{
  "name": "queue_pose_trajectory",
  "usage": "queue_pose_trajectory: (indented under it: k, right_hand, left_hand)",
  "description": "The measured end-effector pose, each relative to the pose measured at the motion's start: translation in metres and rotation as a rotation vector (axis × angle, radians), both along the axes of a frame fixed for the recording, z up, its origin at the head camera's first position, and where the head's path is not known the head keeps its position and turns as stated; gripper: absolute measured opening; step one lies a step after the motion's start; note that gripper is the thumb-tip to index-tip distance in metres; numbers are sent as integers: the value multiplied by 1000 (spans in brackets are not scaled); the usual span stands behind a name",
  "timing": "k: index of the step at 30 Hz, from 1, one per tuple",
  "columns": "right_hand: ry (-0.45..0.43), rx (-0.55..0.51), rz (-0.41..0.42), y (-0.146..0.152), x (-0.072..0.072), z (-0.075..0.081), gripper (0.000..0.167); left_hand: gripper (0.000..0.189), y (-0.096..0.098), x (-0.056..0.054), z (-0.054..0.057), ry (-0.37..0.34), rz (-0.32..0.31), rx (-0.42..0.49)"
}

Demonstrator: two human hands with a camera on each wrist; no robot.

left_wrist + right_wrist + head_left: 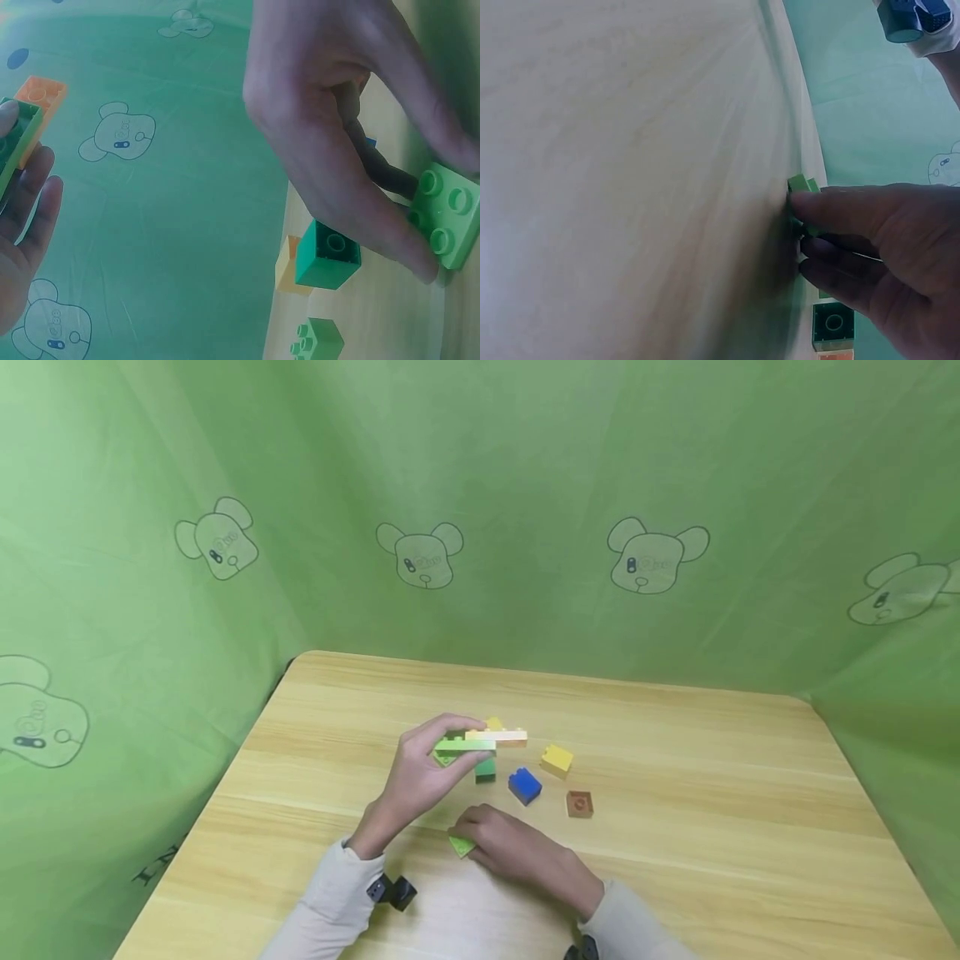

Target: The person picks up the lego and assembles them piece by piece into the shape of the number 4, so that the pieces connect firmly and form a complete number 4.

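Note:
My left hand (416, 777), raised above the table, holds a long green brick (461, 747) between thumb and fingers. A long pale orange brick (510, 737) is joined to it and juts to the right; both also show in the left wrist view. Lower and nearer, my right hand (517, 852) pinches a light green studded plate (462, 846) close to the tabletop. In the left wrist view several studds of that plate (450, 214) face the camera. The right wrist view shows only a bit of it, between fingers and thumb.
On the wooden table (712, 760) lie a dark green brick (485, 771), a blue brick (524, 786), a yellow brick (557, 761) and an upturned brown brick (580, 804). Behind the left hand are a light green brick (444, 759) and another yellow brick (493, 724). Green curtains (525, 460) surround the table.

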State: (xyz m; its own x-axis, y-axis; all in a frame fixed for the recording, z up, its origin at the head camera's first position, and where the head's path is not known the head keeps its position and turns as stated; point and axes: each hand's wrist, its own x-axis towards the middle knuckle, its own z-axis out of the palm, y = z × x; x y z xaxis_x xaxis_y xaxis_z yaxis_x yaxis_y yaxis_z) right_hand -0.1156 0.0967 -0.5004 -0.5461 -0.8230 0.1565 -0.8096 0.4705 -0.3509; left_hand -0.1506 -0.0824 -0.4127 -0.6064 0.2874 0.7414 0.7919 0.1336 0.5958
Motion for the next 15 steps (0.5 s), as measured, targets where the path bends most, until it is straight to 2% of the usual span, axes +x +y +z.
queue_pose_trajectory:
  k: [4,10,15]
  right_hand:
    - [22,-35,-3,1,0,-3,25]
    - [-41,-63,-30,6,-1,4,31]
    - [-61,-104,-43,13,-5,9,31]
  left_hand:
    - [35,-1,0,0,-2,0,-1]
    - [36,-2,1,-1,-4,0,2]
    - [36,-2,0,-1,3,-4,5]
